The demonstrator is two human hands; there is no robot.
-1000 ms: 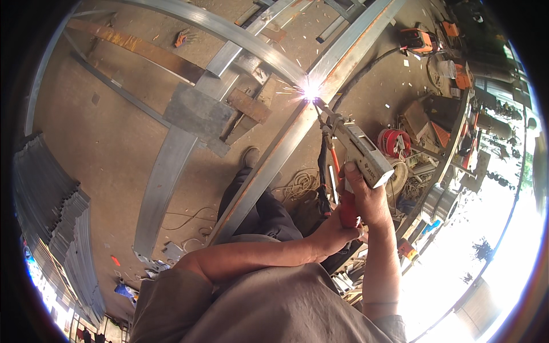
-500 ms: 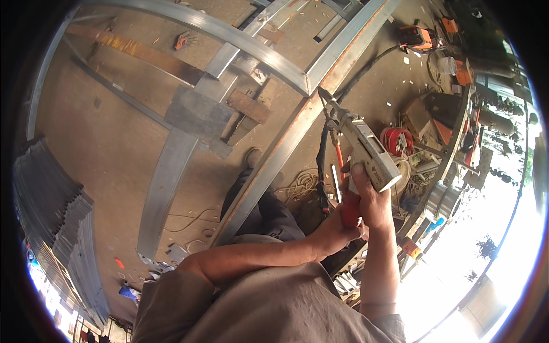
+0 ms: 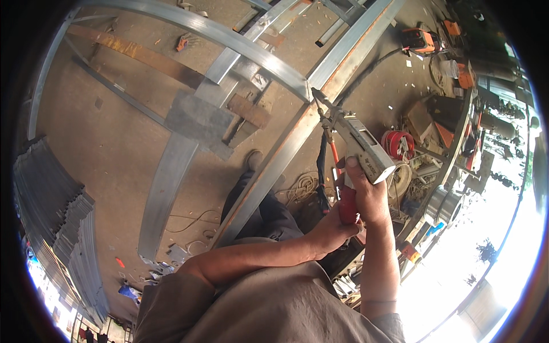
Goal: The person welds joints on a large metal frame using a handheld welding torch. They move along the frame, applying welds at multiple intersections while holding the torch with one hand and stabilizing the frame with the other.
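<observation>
A handheld laser welding gun (image 3: 364, 143) with a grey box-shaped body and a red grip is in my hands. My right hand (image 3: 367, 193) is wrapped round the grip, its thumb along the rear of the body. Lower down, my left hand (image 3: 334, 231) closes round the bottom of the red grip; some of its fingers are hidden. The gun's nozzle reaches the corner where a curved steel tube (image 3: 240, 47) meets a long straight steel tube (image 3: 280, 150). I cannot tell whether the tip touches the metal.
Below the tubes lie flat steel plates (image 3: 200, 120) and a rusty bar (image 3: 137, 52). A black cable (image 3: 366, 74) runs to an orange machine (image 3: 420, 40) at the far right. A red reel (image 3: 397, 144) sits among clutter at right; corrugated sheets (image 3: 51, 211) are stacked left.
The welding gun has shifted slightly left and farther away, bringing its nozzle nearer the tube corner. Both hands moved with it and kept their hold.
</observation>
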